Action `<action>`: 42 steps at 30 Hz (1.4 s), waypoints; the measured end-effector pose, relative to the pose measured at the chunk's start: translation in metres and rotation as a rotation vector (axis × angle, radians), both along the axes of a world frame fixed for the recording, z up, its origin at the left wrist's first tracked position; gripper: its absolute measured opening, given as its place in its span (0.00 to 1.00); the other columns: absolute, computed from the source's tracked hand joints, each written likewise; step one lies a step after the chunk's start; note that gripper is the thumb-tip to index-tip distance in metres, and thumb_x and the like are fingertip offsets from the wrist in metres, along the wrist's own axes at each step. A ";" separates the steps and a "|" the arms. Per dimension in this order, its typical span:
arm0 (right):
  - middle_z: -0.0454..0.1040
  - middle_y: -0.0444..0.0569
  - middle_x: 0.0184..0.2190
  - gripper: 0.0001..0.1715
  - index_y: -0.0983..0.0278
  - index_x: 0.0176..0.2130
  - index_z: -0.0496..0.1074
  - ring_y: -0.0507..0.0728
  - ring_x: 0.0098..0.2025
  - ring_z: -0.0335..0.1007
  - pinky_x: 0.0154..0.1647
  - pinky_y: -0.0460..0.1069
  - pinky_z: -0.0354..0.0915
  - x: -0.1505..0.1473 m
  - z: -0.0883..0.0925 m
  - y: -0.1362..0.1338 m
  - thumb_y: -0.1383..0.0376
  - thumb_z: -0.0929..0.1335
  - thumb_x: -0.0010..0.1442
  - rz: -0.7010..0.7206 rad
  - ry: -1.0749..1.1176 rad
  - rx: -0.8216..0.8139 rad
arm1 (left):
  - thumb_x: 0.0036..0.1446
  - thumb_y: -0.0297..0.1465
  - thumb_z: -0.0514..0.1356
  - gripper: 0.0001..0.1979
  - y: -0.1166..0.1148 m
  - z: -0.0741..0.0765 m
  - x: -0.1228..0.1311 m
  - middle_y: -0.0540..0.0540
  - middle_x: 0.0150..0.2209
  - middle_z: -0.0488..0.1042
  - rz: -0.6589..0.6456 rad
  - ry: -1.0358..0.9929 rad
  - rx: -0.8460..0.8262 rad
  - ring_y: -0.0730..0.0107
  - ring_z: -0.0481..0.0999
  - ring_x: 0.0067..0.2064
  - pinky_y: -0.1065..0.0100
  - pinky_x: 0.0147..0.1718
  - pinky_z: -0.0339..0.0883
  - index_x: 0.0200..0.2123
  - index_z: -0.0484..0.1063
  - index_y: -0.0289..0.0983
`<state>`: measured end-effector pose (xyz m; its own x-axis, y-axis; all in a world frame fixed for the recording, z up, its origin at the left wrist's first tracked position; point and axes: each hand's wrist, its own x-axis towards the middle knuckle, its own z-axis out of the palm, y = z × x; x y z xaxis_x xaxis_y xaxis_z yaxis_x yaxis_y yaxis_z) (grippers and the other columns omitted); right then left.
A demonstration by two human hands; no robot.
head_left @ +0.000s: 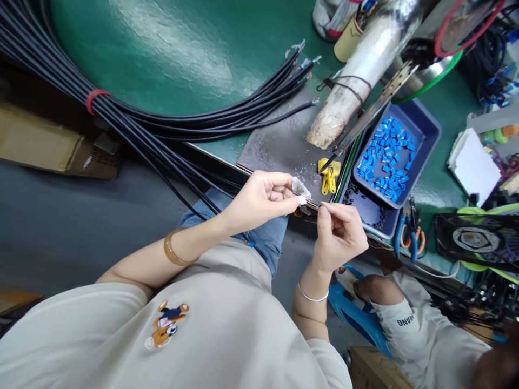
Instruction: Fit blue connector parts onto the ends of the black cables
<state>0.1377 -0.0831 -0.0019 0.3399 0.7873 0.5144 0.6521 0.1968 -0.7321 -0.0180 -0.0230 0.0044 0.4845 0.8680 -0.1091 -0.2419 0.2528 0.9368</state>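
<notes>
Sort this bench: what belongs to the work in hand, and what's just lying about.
In hand: left hand, right hand, small clear piece in the left grip.
Lying about: black cables, blue parts tray, yellow tool, pliers.

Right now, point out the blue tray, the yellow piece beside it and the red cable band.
blue tray (424, 123): head view, bare floor corner.
yellow piece (329, 176): head view, its middle.
red cable band (95, 96): head view, band's top.

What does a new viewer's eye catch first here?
A thick bundle of black cables, bound by a red tie, sweeps from upper left onto the table. At centre, the left hand pinches a pale scrap close to the right hand; right of them, a tray holds small blue pieces.
</notes>
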 end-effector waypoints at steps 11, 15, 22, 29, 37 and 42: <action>0.76 0.44 0.30 0.05 0.62 0.33 0.77 0.50 0.30 0.70 0.28 0.46 0.64 -0.005 0.005 0.003 0.62 0.72 0.59 0.093 0.300 -0.194 | 0.58 0.31 0.62 0.08 -0.004 -0.010 0.008 0.52 0.23 0.61 0.039 0.071 0.181 0.82 0.58 0.23 0.77 0.21 0.53 0.28 0.71 0.32; 0.75 0.44 0.29 0.06 0.62 0.32 0.77 0.51 0.31 0.71 0.30 0.47 0.66 -0.006 0.005 0.004 0.62 0.72 0.60 0.100 0.313 -0.209 | 0.58 0.31 0.61 0.08 -0.004 -0.011 0.008 0.52 0.23 0.63 0.041 0.089 0.212 0.81 0.60 0.24 0.76 0.22 0.56 0.29 0.72 0.32; 0.75 0.44 0.29 0.07 0.62 0.32 0.75 0.50 0.30 0.70 0.30 0.46 0.65 -0.006 0.005 0.005 0.61 0.72 0.60 0.074 0.303 -0.206 | 0.58 0.26 0.59 0.07 -0.006 -0.015 0.010 0.48 0.30 0.77 0.109 0.174 0.463 0.77 0.71 0.29 0.76 0.30 0.66 0.34 0.78 0.32; 0.74 0.43 0.29 0.08 0.62 0.31 0.75 0.49 0.28 0.67 0.28 0.46 0.62 -0.003 0.004 0.006 0.60 0.72 0.60 0.098 0.288 -0.219 | 0.57 0.25 0.58 0.08 -0.005 -0.016 0.011 0.48 0.30 0.79 0.115 0.228 0.546 0.76 0.73 0.30 0.75 0.31 0.66 0.34 0.79 0.33; 0.68 0.41 0.25 0.12 0.63 0.28 0.73 0.47 0.22 0.53 0.23 0.46 0.51 0.008 0.016 0.003 0.59 0.71 0.60 0.137 0.056 -0.347 | 0.54 0.24 0.59 0.03 -0.007 -0.016 0.009 0.56 0.21 0.62 0.051 0.252 0.458 0.83 0.55 0.21 0.77 0.21 0.52 0.33 0.69 0.34; 0.67 0.40 0.22 0.14 0.63 0.28 0.73 0.46 0.21 0.50 0.24 0.46 0.50 0.009 0.020 0.004 0.58 0.70 0.61 0.190 -0.039 -0.375 | 0.52 0.24 0.59 0.06 -0.005 -0.018 0.008 0.55 0.22 0.65 -0.035 0.155 0.301 0.83 0.60 0.22 0.78 0.22 0.55 0.30 0.62 0.36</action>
<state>0.1468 -0.0791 0.0183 0.1566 0.9693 0.1897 0.6582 0.0408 -0.7517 -0.0104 -0.0282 -0.0133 0.5121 0.8557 0.0743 -0.0866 -0.0346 0.9956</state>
